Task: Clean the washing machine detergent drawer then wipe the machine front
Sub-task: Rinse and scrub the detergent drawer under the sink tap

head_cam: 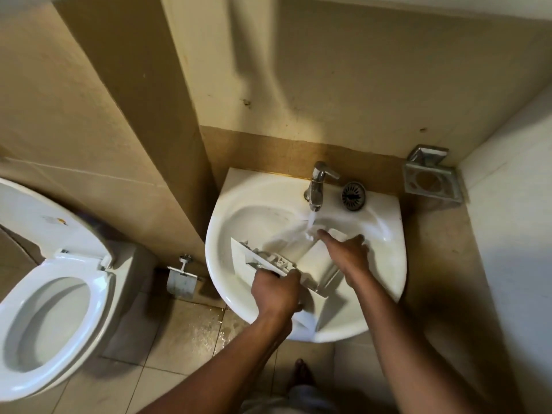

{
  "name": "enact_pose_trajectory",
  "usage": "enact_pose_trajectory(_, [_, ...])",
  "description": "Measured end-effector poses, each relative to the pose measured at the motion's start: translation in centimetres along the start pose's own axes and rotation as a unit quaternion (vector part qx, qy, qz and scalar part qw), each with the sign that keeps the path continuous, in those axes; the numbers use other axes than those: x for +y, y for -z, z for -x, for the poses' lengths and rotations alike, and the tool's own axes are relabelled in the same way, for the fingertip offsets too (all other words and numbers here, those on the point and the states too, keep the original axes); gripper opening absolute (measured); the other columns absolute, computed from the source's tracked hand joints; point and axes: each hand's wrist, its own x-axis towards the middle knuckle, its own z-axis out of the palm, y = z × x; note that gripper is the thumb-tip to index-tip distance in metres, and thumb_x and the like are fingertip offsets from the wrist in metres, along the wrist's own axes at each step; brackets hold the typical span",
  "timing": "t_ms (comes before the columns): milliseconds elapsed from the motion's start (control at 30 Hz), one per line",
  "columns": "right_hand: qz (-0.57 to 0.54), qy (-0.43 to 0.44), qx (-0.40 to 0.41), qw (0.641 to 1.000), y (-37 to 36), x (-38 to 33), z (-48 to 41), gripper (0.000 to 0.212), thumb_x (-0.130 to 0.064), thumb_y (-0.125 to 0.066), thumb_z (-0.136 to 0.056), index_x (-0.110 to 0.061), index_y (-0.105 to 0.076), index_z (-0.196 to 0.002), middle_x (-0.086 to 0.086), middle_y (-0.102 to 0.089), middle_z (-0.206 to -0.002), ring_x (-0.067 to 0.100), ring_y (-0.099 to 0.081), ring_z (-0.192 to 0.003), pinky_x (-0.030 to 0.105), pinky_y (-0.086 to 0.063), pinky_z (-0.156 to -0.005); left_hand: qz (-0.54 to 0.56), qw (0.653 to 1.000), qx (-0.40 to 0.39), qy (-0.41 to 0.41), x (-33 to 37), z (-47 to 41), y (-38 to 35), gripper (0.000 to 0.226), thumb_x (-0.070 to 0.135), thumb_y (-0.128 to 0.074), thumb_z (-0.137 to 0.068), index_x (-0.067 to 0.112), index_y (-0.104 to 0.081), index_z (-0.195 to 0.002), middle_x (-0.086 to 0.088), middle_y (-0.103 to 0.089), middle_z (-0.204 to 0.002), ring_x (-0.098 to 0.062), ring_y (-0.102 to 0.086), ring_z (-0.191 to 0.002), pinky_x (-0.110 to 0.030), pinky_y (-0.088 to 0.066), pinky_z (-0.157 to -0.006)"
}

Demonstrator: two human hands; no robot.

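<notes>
Head view, only 1 camera. Detergent drawer [313, 264] is out of the machine and lying across the wash basin [239, 222], front panel toward the left rim, open compartments tilted up toward the tap [318, 186]. Tap is running; the stream lands at the drawer's far end, so the tilt lets water run through the compartments and drain into the bowl.

My left hand [276, 291] is clamped on the drawer's near edge just behind the front panel, fingers curled shut around it. That hand is the anchor, keeps the drawer steady over the bowl. My right hand [348, 252] lies flat over the far compartment, fingers spread, not gripping anything, fingertips right at the water. Looks like rubbing residue out under the flow.

Loose drain strainer [354, 196] sits on the basin ledge beside the tap. Floor tiles [197, 327] below the basin are wet. Toilet [50, 282] to the left, seat down, lid up.

Judgement: mid-rinse, drawer step unfinished. Machine front not in view, wipe not started.
</notes>
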Motion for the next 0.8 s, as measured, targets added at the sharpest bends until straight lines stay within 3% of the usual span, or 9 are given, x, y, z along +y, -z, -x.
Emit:
enact_pose_trajectory(67, [-0.148, -0.071, -0.074, 0.984, -1.2, 2.3, 1.9, 0.134, -0.075, -0.084, -0.036, -0.010, -0.039, -0.143, 0.017, -0.064, -0.126, 0.033, -0.068, -0.104, 0.045, -0.059, -0.081, 0.022, 1.000, 0.007, 0.011, -0.6, -0.1, -0.8, 0.005, 0.007, -0.067, -0.081, 0.010, -0.068, -0.076, -0.014, -0.073, -0.077, -0.032, -0.071, -0.068, -0.057, -0.060, -0.057])
enact_pose_trajectory(133, [-0.241, -0.106, -0.176, 0.949, -2.2, 3.6, 2.5, 0.116, -0.063, -0.092, -0.034, -0.012, -0.055, -0.131, 0.012, -0.075, -0.098, 0.028, -0.074, -0.078, 0.037, -0.058, -0.061, 0.029, 0.999, 0.006, 0.014, -1.3, -0.2, -1.4, 0.002, 0.012, -0.068, -0.080, 0.013, -0.070, -0.080, -0.008, -0.075, -0.079, -0.028, -0.073, -0.072, -0.053, -0.062, -0.065])
enact_pose_trajectory(267, [-0.262, -0.115, -0.317, 0.904, -1.2, 3.3, 1.9, 0.068, -0.048, -0.086, -0.063, -0.005, -0.072, -0.114, 0.015, -0.073, -0.090, 0.030, -0.069, -0.068, 0.034, -0.056, -0.065, 0.008, 0.998, -0.058, 0.003, -1.0, 0.1, -2.0, 0.020, 0.026, -0.071, -0.078, 0.016, -0.069, -0.095, -0.005, -0.075, -0.088, -0.027, -0.073, -0.086, -0.048, -0.063, -0.073])
enact_pose_trajectory(367, [-0.266, -0.131, -0.377, 0.877, 0.9, 3.4, 0.1, 0.046, -0.044, -0.075, -0.079, -0.004, -0.073, -0.101, 0.013, -0.072, -0.079, 0.027, -0.067, -0.064, 0.033, -0.055, -0.073, -0.070, 0.987, -0.141, -0.013, 0.9, 1.1, -0.1, 0.026, 0.038, -0.069, -0.089, 0.012, -0.073, -0.084, -0.010, -0.075, -0.082, -0.028, -0.073, -0.076, -0.043, -0.064, -0.069])
enact_pose_trajectory(467, [-0.218, -0.122, -0.393, 0.885, 2.8, 3.6, -1.5, 0.063, -0.044, -0.080, -0.074, -0.003, -0.070, -0.120, 0.017, -0.071, -0.101, 0.030, -0.068, -0.083, 0.037, -0.050, -0.094, -0.107, 0.980, -0.022, -0.169, 2.7, 0.8, 3.8, 0.052, 0.044, -0.057, -0.096, 0.006, -0.073, -0.064, -0.009, -0.070, -0.056, -0.028, -0.066, -0.050, -0.039, -0.058, -0.060])
enact_pose_trajectory(567, [-0.198, -0.115, -0.425, 0.876, 4.3, 2.1, -2.5, 0.048, -0.039, -0.075, -0.079, -0.002, -0.073, -0.109, 0.018, -0.074, -0.094, 0.029, -0.072, -0.078, 0.035, -0.057, -0.080, -0.056, 0.963, 0.142, -0.224, 3.1, -3.6, 6.6, 0.049, 0.042, -0.056, -0.094, 0.004, -0.066, -0.064, -0.008, -0.066, -0.056, -0.021, -0.059, -0.053, -0.037, -0.052, -0.061])
enact_pose_trajectory(633, [-0.171, -0.107, -0.444, 0.873, 4.9, 1.2, -3.6, 0.045, -0.035, -0.077, -0.077, -0.003, -0.072, -0.108, 0.017, -0.074, -0.092, 0.030, -0.072, -0.077, 0.035, -0.058, -0.077, -0.060, 0.983, 0.089, -0.148, 2.6, -7.3, 6.9, 0.044, 0.047, -0.061, -0.091, 0.006, -0.060, -0.074, -0.014, -0.065, -0.077, -0.022, -0.058, -0.069, -0.038, -0.050, -0.071])
enact_pose_trajectory(700, [-0.148, -0.103, -0.466, 0.866, 5.4, 0.5, -4.3, 0.050, -0.030, -0.087, -0.067, -0.004, -0.074, -0.107, 0.019, -0.074, -0.097, 0.032, -0.072, -0.081, 0.038, -0.056, -0.083, -0.053, 0.996, -0.075, 0.005, 2.2, -9.4, 6.1, 0.030, 0.044, -0.066, -0.091, 0.015, -0.063, -0.099, -0.016, -0.062, -0.114, -0.029, -0.064, -0.100, -0.044, -0.054, -0.088])
enact_pose_trajectory(800, [-0.090, -0.061, -0.502, 0.858, 5.7, 0.1, -6.3, 0.051, -0.021, -0.091, -0.062, -0.012, -0.076, -0.110, 0.017, -0.072, -0.109, 0.031, -0.072, -0.091, 0.045, -0.054, -0.091, 0.093, 0.952, -0.228, 0.182, 0.5, -9.5, 3.2, 0.042, 0.036, -0.072, -0.087, 0.011, -0.058, -0.117, -0.018, -0.060, -0.122, -0.036, -0.064, -0.107, -0.052, -0.058, -0.086])
